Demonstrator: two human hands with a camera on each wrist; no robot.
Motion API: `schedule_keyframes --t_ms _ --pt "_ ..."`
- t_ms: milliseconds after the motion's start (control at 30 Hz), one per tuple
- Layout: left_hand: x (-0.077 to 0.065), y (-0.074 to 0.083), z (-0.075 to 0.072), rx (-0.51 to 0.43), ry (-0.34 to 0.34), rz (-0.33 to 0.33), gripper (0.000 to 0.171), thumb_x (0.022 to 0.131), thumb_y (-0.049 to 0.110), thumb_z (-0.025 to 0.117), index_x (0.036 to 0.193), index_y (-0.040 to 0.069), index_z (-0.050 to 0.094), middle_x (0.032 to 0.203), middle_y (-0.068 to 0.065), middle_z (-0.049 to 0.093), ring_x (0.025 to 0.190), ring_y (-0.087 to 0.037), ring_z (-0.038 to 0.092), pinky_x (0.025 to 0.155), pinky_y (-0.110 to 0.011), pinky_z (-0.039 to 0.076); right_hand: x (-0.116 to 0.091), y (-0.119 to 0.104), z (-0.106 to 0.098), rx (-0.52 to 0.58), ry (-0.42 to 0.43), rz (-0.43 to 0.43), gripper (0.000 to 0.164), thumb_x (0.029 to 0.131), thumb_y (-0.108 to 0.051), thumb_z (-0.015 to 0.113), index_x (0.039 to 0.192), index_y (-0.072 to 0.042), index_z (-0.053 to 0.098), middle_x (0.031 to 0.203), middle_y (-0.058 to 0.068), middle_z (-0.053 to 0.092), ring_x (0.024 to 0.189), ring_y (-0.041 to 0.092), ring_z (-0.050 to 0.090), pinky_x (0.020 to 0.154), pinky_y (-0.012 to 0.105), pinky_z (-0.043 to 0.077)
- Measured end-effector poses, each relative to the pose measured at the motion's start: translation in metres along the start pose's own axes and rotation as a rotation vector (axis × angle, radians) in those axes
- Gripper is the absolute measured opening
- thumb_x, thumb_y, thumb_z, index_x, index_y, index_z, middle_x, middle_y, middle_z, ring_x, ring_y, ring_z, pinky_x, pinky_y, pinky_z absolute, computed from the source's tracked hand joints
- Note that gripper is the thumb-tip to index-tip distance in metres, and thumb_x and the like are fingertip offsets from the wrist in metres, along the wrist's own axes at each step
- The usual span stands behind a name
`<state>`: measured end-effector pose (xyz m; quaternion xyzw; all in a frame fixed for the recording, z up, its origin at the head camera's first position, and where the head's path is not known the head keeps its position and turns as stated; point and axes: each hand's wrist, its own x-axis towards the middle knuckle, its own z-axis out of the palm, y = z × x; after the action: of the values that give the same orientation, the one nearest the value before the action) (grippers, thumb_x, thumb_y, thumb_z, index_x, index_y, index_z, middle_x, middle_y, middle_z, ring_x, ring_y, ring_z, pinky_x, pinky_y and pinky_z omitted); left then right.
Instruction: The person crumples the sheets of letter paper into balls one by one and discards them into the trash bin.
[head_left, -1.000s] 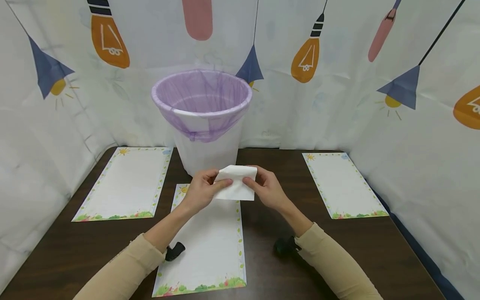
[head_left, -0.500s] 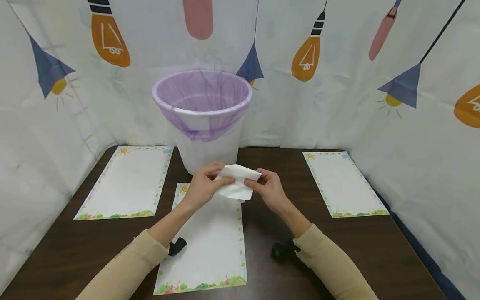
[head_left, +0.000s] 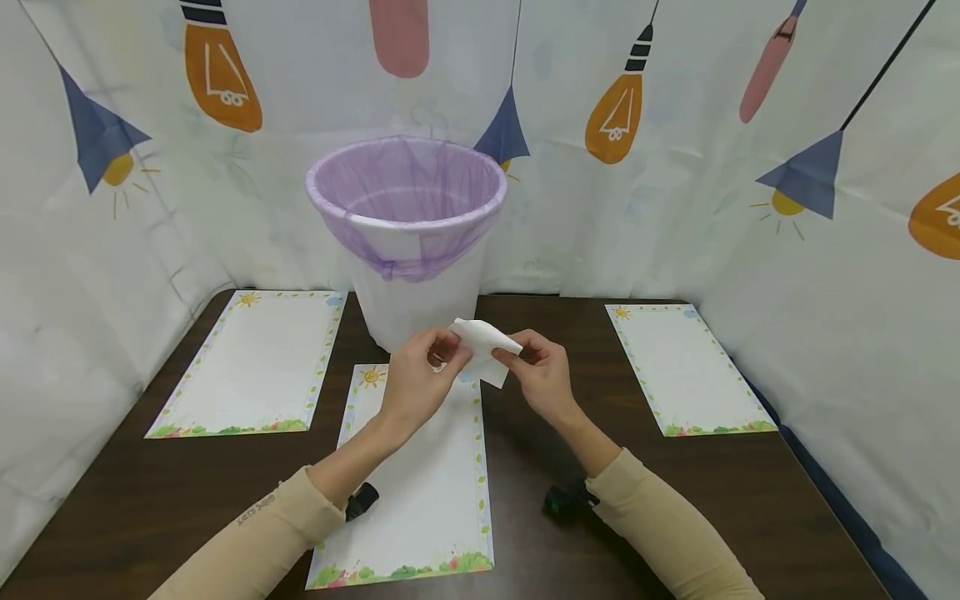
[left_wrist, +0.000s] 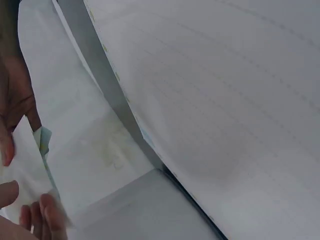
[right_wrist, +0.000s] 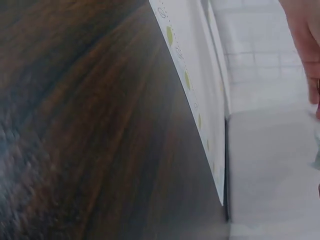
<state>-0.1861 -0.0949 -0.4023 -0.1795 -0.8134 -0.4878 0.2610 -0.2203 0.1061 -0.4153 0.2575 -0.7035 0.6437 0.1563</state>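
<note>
You now hold white paper [head_left: 486,343] tilted, narrower to view than half-second ago; seemingly mid-turn. Left hand [head_left: 422,379], fingers curled, pinches left edge, covering part; right hand [head_left: 546,377] pinches right edge. Below: middle sheet [head_left: 427,475]. Just beyond: bin [head_left: 416,304], between left sheet [head_left: 243,367] and right sheet [head_left: 686,367].

No text, brand or number can be read. The only mark resembling writing is a short dark line of lettering [head_left: 257,508] on the person's left sleeve [head_left: 258,540], near the cuff, on the side facing the left edge of the counter [head_left: 112,517]; its characters are too small to make out.
</note>
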Motion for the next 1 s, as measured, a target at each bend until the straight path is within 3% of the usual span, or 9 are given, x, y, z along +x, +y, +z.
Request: schedule_keyframes --t_ms 100,233,400,700,833,1000 --pt "0.000 0.008 -0.001 -0.106 -0.052 -0.183 0.028 0.092 0.017 0.081 0.112 0.003 0.067 0.104 -0.007 0.071 0.092 -0.020 0.072 0.080 -0.034 0.060 0.000 -0.013 0.000 -0.019 0.012 -0.029 0.011 0.084 0.015 0.076 0.092 0.011 0.070 0.096 0.024 0.071 0.088 0.013 0.067 0.072 0.023 0.055" --pt "0.000 0.017 -0.004 -0.274 -0.094 -0.413 0.040 0.095 0.022 0.078 0.127 0.005 0.062 0.122 -0.009 0.067 0.111 -0.026 0.069 0.089 -0.036 0.057 -0.002 -0.025 0.001 -0.045 0.002 -0.087 0.014 0.082 0.019 0.075 0.092 0.011 0.069 0.099 0.022 0.071 0.094 0.022 0.070 0.078 0.026 0.058" --pt "0.001 0.021 -0.004 -0.504 -0.101 -0.568 0.048 0.097 0.018 0.075 0.135 -0.001 0.055 0.133 -0.015 0.056 0.123 -0.031 0.062 0.101 -0.041 0.051 -0.004 -0.027 0.003 -0.016 -0.042 -0.149 0.020 0.080 0.023 0.074 0.097 0.014 0.070 0.104 0.028 0.066 0.099 0.035 0.068 0.079 0.031 0.060" --pt "0.004 0.016 -0.005 -0.706 -0.099 -0.631 0.056 0.098 0.004 0.071 0.145 -0.007 0.044 0.142 -0.020 0.050 0.132 -0.032 0.054 0.101 -0.035 0.051 -0.003 -0.005 0.001 0.011 -0.111 -0.118 0.020 0.081 0.025 0.072 0.095 0.011 0.072 0.116 0.027 0.065 0.112 0.039 0.062 0.079 0.034 0.060" --pt "0.005 0.015 -0.006 -0.843 -0.115 -0.595 0.060 0.098 -0.004 0.066 0.151 -0.006 0.038 0.144 -0.023 0.047 0.129 -0.028 0.055 0.097 -0.032 0.053 -0.002 -0.002 -0.001 0.070 -0.160 -0.134 0.020 0.083 0.024 0.071 0.095 0.009 0.072 0.117 0.027 0.064 0.114 0.039 0.061 0.085 0.038 0.059" --pt "0.005 0.014 -0.010 -0.867 -0.161 -0.525 0.057 0.097 -0.008 0.065 0.149 -0.004 0.043 0.142 -0.024 0.051 0.121 -0.021 0.061 0.096 -0.030 0.053 0.001 -0.002 -0.003 0.134 -0.230 -0.162 0.019 0.082 0.022 0.073 0.095 0.008 0.072 0.115 0.029 0.062 0.113 0.040 0.058 0.087 0.043 0.059"
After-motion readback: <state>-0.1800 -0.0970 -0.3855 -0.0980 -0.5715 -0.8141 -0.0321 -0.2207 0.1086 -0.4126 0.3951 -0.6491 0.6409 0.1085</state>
